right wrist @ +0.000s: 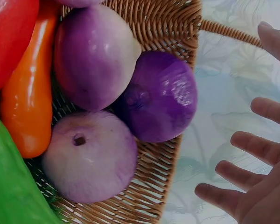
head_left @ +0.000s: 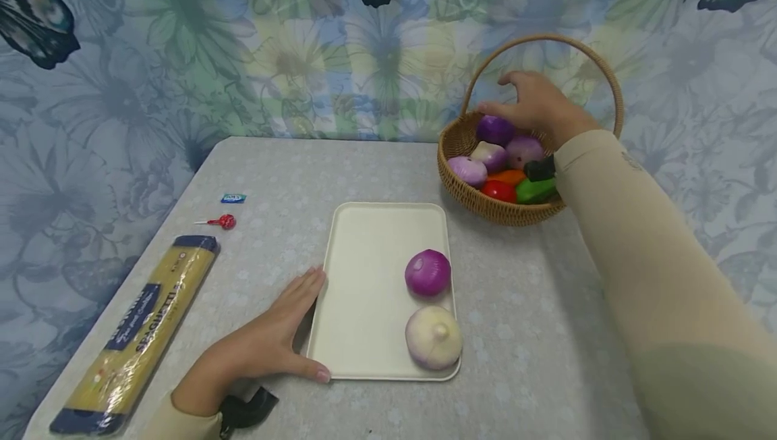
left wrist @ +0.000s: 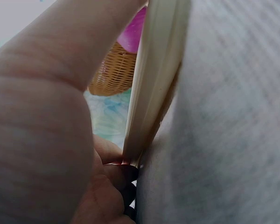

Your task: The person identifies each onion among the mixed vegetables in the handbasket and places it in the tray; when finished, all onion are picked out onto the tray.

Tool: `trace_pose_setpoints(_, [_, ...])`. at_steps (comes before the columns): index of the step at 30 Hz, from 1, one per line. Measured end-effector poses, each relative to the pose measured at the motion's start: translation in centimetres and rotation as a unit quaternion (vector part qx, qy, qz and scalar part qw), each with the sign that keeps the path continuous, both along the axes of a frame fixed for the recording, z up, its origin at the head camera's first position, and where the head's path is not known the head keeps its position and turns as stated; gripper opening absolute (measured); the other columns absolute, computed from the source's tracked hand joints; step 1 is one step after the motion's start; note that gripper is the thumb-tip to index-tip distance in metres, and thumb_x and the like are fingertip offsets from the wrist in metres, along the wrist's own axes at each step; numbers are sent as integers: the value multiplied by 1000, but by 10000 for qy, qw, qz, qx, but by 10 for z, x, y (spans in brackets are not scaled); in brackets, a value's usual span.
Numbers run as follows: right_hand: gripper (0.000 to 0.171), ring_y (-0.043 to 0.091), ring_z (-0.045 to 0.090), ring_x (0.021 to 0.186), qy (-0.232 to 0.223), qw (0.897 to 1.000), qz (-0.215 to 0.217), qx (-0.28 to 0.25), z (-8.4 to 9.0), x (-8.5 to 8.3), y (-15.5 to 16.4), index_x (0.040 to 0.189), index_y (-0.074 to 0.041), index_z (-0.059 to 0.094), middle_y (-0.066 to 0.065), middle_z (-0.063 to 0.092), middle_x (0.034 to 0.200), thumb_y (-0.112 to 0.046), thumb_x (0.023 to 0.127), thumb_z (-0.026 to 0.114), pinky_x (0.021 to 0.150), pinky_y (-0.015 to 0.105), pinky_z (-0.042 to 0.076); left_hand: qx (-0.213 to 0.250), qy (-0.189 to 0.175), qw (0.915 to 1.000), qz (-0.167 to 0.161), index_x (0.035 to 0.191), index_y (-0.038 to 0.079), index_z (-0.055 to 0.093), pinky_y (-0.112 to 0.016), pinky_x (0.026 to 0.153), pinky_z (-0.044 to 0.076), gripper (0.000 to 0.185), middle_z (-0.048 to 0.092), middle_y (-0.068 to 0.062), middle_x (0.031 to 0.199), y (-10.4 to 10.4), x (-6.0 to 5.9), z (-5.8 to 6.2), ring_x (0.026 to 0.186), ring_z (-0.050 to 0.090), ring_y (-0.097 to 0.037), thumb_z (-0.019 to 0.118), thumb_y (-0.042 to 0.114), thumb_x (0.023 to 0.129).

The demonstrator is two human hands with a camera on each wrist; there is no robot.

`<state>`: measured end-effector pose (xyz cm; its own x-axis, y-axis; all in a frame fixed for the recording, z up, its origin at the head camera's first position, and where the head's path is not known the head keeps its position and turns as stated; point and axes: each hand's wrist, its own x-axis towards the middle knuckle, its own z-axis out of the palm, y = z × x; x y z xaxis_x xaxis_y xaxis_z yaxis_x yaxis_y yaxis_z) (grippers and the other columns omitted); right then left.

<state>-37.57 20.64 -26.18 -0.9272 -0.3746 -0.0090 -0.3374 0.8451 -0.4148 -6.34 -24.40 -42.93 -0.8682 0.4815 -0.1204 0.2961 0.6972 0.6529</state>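
Observation:
A cream tray (head_left: 370,278) lies on the grey table with a purple onion (head_left: 427,272) and a pale onion (head_left: 434,337) along its right side. My left hand (head_left: 267,342) rests flat beside the tray's left edge, fingers straight and the thumb along the front rim; in the left wrist view the left hand (left wrist: 42,116) touches the tray rim (left wrist: 154,79). My right hand (head_left: 528,104) hovers over the wicker basket (head_left: 479,204), just above a dark purple onion (head_left: 494,129). The right wrist view shows the fingers (right wrist: 266,154) spread and apart from that onion (right wrist: 161,95), holding nothing.
The basket also holds several paler onions (right wrist: 91,156), an orange vegetable (right wrist: 25,107), a red one (head_left: 498,190) and a green one (head_left: 535,190). A spaghetti pack (head_left: 139,335), a red lollipop (head_left: 223,222) and a small blue packet (head_left: 233,198) lie at the table's left. A floral backdrop stands behind.

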Motion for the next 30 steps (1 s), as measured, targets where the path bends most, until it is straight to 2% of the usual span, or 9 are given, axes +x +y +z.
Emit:
trace_pose_setpoints(4, [85, 49, 29, 149, 20, 9999, 124, -99, -5, -8, 1, 160, 3, 35, 30, 33, 162, -53, 103, 61, 121, 60, 23, 63, 28, 10000, 55, 168, 1, 10, -65, 122, 9, 153, 3, -16, 175, 0, -2, 1, 159, -1, -37, 92, 73, 61])
trace_pose_setpoints(9, [70, 50, 42, 140, -42, 9995, 262, -178, -26, -11, 5, 155, 4, 45, 33, 48, 150, -38, 104, 67, 118, 59, 31, 54, -16, 10000, 15, 168, 2, 10, -64, 122, 8, 153, 3, -15, 175, 1, -4, 1, 159, -2, -37, 91, 74, 60])
trace_pose_setpoints(13, [60, 48, 48, 132, -65, 9999, 88, -28, -42, -12, 6, 148, 2, 54, 31, 56, 140, -34, 103, 70, 115, 58, 35, 12, -36, 10000, -29, 169, 3, 9, -64, 122, 8, 153, 3, -14, 175, 2, -4, -1, 159, -2, -36, 90, 75, 60])
trace_pose_setpoints(17, [56, 47, 47, 131, -79, 9999, -130, -7, -50, -13, 4, 144, 0, 54, 30, 55, 139, -31, 102, 73, 113, 59, 37, 37, -40, 10000, -16, 169, 3, 10, -64, 122, 8, 153, 3, -15, 175, 3, -4, -2, 159, -2, -37, 91, 75, 60])
trace_pose_setpoints(21, [58, 48, 46, 133, -169, 9995, -252, -110, -48, -11, 5, 146, 0, 49, 31, 51, 143, -28, 102, 73, 114, 60, 37, 29, -47, 10000, -11, 169, 3, 9, -63, 123, 8, 154, 2, -14, 175, 3, -4, -2, 159, -2, -36, 91, 74, 60])
trace_pose_setpoints(26, [57, 48, 51, 126, 45, 9986, -334, -417, -36, -1, 10, 143, 1, 48, 32, 55, 137, -29, 102, 74, 111, 60, 39, -15, -53, 10000, -16, 169, 4, 9, -63, 123, 9, 153, 2, -13, 175, 3, -3, -2, 159, -2, -36, 91, 75, 60])
trace_pose_setpoints(30, [55, 47, 53, 125, 301, 9979, -34, -569, -22, 9, 7, 141, 0, 52, 31, 57, 136, -30, 101, 75, 108, 59, 40, -123, -45, 9999, 15, 169, 3, 9, -65, 122, 10, 153, 2, -14, 175, 0, 1, -1, 159, -2, -37, 88, 77, 61])
